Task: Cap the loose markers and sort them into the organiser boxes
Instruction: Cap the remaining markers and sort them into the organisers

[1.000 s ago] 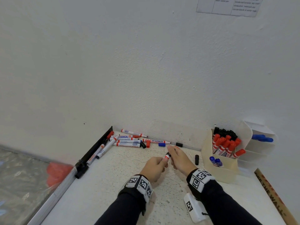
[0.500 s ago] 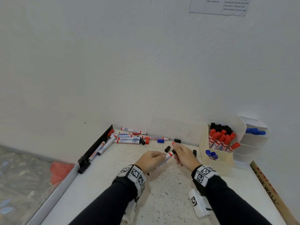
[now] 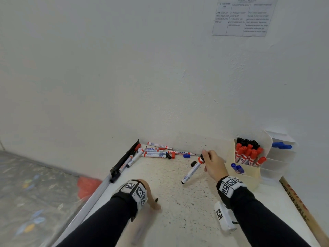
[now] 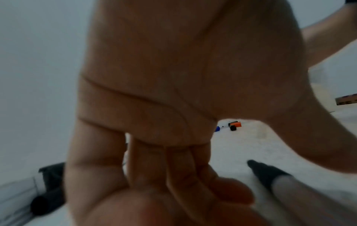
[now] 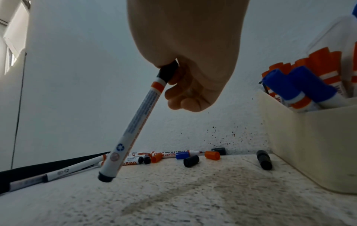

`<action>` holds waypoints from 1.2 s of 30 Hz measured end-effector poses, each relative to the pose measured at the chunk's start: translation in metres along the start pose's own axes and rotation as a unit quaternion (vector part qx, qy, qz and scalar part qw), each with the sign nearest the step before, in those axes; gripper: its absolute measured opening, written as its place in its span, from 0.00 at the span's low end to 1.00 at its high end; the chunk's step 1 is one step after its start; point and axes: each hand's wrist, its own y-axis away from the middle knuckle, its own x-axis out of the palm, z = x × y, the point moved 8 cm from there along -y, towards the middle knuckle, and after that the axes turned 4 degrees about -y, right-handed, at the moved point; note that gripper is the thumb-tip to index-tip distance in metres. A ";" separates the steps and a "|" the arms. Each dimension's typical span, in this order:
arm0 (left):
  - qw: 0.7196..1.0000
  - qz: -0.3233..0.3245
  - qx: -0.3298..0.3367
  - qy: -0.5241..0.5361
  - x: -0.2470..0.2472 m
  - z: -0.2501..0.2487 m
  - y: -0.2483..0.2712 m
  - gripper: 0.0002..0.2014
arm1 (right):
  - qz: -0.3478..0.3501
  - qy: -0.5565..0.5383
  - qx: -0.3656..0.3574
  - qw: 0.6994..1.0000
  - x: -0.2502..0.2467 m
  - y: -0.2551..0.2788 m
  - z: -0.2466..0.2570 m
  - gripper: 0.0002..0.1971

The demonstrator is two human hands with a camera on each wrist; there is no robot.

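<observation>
- We are pinching the black-capped marker by its cap end with our right hand, barrel dangling tilted above the table, near the organiser box.
- We are judging it light, stiff and slick; hanging from the cap, it may slip free, so gripping mid-barrel looks safer.
- Our left hand is hanging over another uncapped marker; whether it is gripping it, we cannot tell.

Head view looks down the table toward the wall; wrist views sit low, sharing it.
</observation>
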 end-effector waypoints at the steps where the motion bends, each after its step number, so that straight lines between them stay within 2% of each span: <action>1: 1.000 -0.006 0.005 -0.027 0.007 -0.001 0.001 0.37 | -0.001 -0.001 -0.004 1.000 -0.001 0.002 0.003 0.13; 3: 0.998 -0.036 0.010 -0.051 0.013 -0.004 0.003 0.32 | -0.012 -0.002 -0.019 1.000 -0.005 0.005 0.009 0.11; 7: 0.997 -0.071 0.009 0.031 0.002 -0.020 0.006 0.23 | -0.046 -0.002 -0.054 0.998 -0.027 0.005 0.022 0.04; 10: 0.988 -0.099 0.012 0.117 -0.016 -0.036 -0.002 0.16 | -0.077 0.026 -0.066 0.995 -0.057 -0.001 0.032 0.09; 13: 0.973 -0.132 0.006 0.187 -0.032 -0.049 -0.012 0.18 | -0.128 0.048 -0.065 0.988 -0.097 -0.012 0.035 0.11; 19: 0.951 -0.163 0.040 0.258 -0.053 -0.081 -0.042 0.15 | -0.207 0.085 -0.040 0.974 -0.171 -0.039 0.026 0.08; 22: 0.944 -0.180 0.062 0.268 -0.062 -0.096 -0.054 0.11 | -0.200 0.141 -0.033 0.969 -0.186 -0.054 0.021 0.09; 24: 0.937 -0.198 0.075 0.279 -0.068 -0.103 -0.058 0.09 | -0.168 0.182 -0.021 0.969 -0.184 -0.064 0.016 0.08; 28: 0.925 -0.218 0.094 0.295 -0.075 -0.113 -0.066 0.13 | -0.095 0.283 0.013 0.954 -0.167 -0.082 0.004 0.09; 31: 0.921 -0.219 0.097 0.308 -0.076 -0.114 -0.073 0.16 | -0.129 0.312 0.001 0.941 -0.165 -0.085 0.005 0.13; 33: 0.911 -0.221 0.098 0.333 -0.075 -0.114 -0.078 0.18 | -0.161 0.297 -0.014 0.941 -0.168 -0.086 0.006 0.09; 34: 0.905 -0.224 0.098 0.347 -0.075 -0.113 -0.080 0.18 | -0.156 0.308 -0.011 0.939 -0.166 -0.087 0.005 0.08; 36: 0.896 -0.234 0.099 0.365 -0.075 -0.113 -0.084 0.18 | -0.102 0.321 0.013 0.942 -0.157 -0.092 -0.006 0.10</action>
